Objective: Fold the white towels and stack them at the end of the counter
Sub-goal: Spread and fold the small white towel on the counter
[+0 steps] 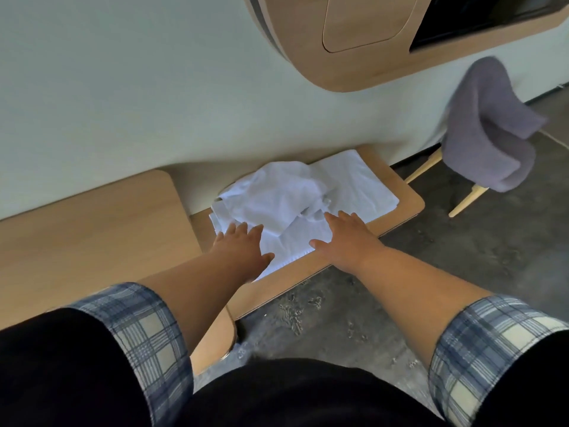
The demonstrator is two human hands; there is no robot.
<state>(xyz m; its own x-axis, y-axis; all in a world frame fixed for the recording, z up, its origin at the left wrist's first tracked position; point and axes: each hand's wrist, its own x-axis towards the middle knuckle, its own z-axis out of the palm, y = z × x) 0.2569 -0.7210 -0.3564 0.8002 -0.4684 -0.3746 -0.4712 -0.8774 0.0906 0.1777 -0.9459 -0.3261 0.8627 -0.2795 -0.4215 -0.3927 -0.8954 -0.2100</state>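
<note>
Several white towels lie on the low wooden counter point(397, 211). A flat towel point(360, 183) is spread at the far right. A crumpled towel point(277, 195) is heaped in the middle, partly over the others. A flat towel point(295, 241) lies nearest me. My left hand point(243, 245) rests flat on its left edge, fingers spread. My right hand point(345, 238) lies flat on its right part, fingers apart, fingertips by the crumpled heap. Neither hand grips cloth.
A higher wooden surface point(92, 232) stands to the left of the counter. A grey upholstered chair point(489, 131) with pale wooden legs stands at the right on the dark concrete floor point(400, 297). A rounded wooden wall cabinet point(363, 38) hangs above.
</note>
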